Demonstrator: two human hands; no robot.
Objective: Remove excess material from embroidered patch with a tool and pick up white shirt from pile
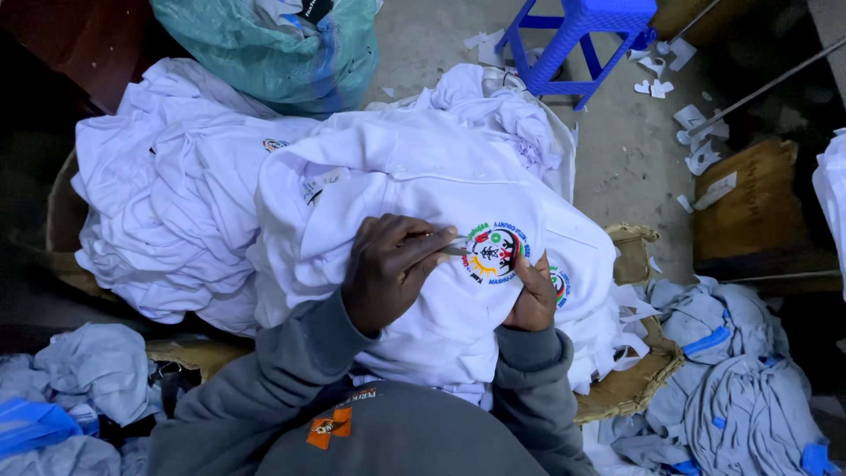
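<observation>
**Hands at the round badge on a white garment**

A white garment (414,203) lies spread over the person's lap, on top of a pile of white garments (167,203) that reaches away to the left. On its front sits a round embroidered badge (493,251) in green, red, yellow and black.

The left hand (392,269) is curled narrow, its fingers pinched on a small metal tool (452,249) whose tip points at the badge's left edge; the tool may be a thread snip or tweezers, but it is too small to tell. The right hand (533,295) grips a fold of the white garment just beside the badge on its lower right, thumb pressed on the cloth. Both arms wear grey sleeves (282,370).

A blue plastic stool (577,40) stands on the concrete floor (617,150) beyond the pile, with white paper scraps (696,132) scattered near it. A teal sack (273,48) stuffed with cloth sits at the top left. Grey-blue garments (731,379) are heaped at the lower right, and more at the lower left.
</observation>
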